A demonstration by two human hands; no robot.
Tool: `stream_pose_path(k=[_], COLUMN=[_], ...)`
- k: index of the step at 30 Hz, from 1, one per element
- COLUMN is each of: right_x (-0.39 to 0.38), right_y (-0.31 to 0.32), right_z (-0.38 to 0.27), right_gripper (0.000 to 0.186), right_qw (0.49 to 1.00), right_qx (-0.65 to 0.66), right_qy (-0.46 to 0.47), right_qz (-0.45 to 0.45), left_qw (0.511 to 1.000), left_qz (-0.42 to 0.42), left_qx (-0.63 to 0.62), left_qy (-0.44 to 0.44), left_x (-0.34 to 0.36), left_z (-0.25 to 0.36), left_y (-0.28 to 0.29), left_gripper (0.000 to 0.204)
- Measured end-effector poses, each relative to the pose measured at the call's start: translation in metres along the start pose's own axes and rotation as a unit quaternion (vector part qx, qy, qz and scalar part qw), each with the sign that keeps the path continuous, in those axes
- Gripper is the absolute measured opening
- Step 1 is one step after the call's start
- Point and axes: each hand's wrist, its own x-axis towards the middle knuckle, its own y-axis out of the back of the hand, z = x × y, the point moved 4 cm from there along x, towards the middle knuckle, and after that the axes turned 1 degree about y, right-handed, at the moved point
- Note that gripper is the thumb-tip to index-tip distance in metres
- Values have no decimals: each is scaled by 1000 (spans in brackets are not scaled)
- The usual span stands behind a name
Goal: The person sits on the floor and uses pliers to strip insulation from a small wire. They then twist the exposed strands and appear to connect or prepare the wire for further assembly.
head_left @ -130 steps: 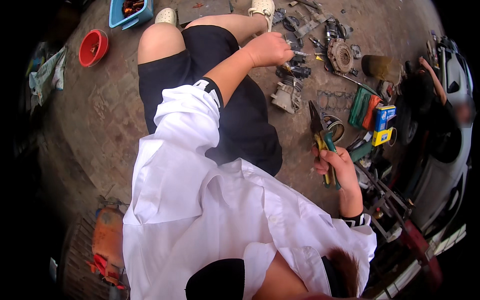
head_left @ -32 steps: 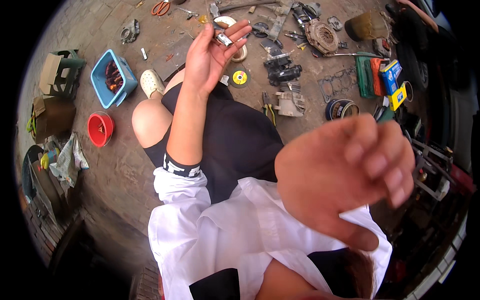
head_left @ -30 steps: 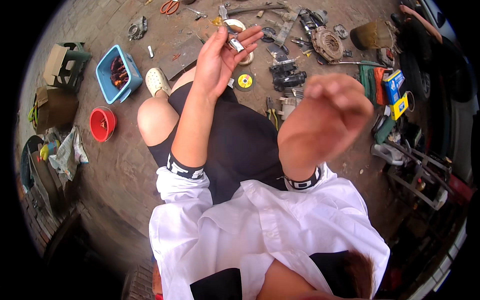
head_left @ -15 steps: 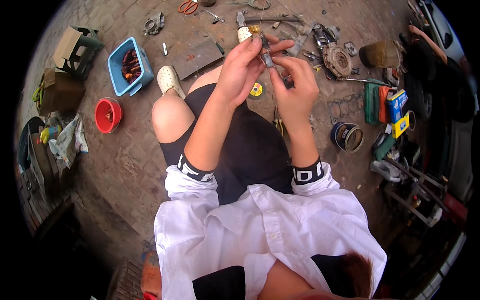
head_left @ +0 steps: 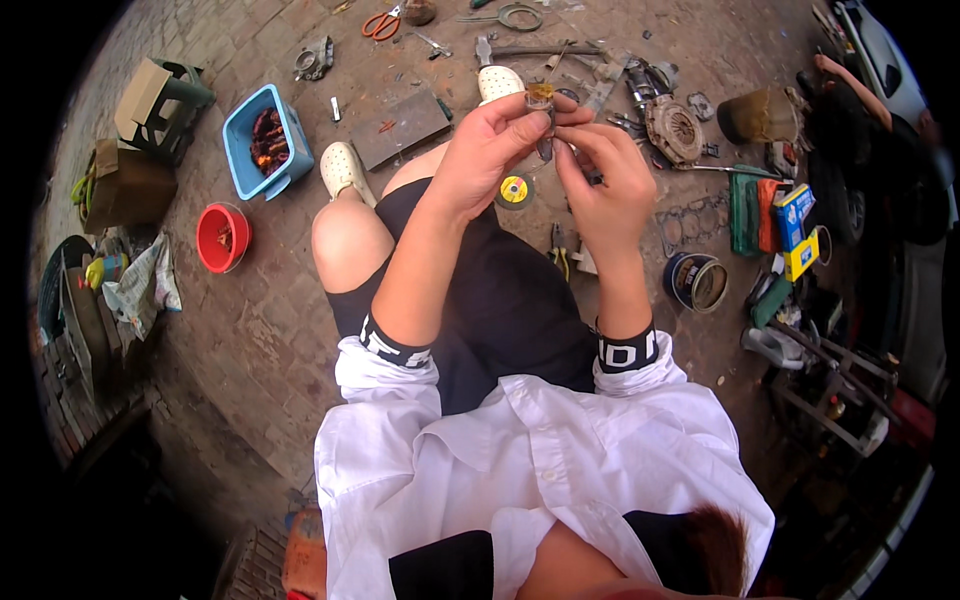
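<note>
In front of me, above the ground, my left hand (head_left: 478, 158) pinches a small metal part (head_left: 541, 95) with a yellowish-amber end, thumb and fingers closed around it. A thin wire or rod rises from that end. My right hand (head_left: 612, 188) is closed just right of it, its thumb and fingertips pinching the part's lower, grey end. The fingers hide much of the part, so its exact kind does not show. Beyond it a hammer (head_left: 484, 50) lies on the ground. A yellow-centred disc (head_left: 515, 190) and pliers (head_left: 559, 255) lie below my hands.
On the left stand a blue basin (head_left: 232, 150) with copper-coloured scrap and a red bucket (head_left: 222, 238). A metal plate (head_left: 402, 130) and orange-handled scissors (head_left: 380, 25) lie ahead. Rightward are a round clutch-like part (head_left: 673, 132), a tin can (head_left: 696, 282) and another person's arm (head_left: 855, 82).
Both hands have moved slightly right and down with the part. It is now more upright, and my right fingers have drawn closer together on its lower end.
</note>
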Motion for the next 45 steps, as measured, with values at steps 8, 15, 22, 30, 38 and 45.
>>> stream_pose_path(k=[8,15,22,30,38,45], right_x=[-8,-23,-16,-18,-39,-27], right_y=[-4,-16,-13,-19,-44,-21], right_z=[0,6,15,7,21,23], right_gripper=[15,19,12,12,14,14], right_qw=[982,961,975,952,926,904], right_qx=[135,193,142,184,218,260], right_qy=[-134,-197,-169,-238,-269,-274], right_qz=[-11,9,-29,-63,-148,-201], left_qw=[1000,999,998,995,989,981], left_qz=[13,28,44,86,96,192], left_qx=[-21,-30,16,-42,-110,24], left_qy=[3,0,41,-5,-33,-20], left_x=[-1,1,-1,0,0,-6], left_z=[2,2,3,7,22,32], left_y=[0,3,12,15,16,33], left_gripper=[43,43,38,34,36,36])
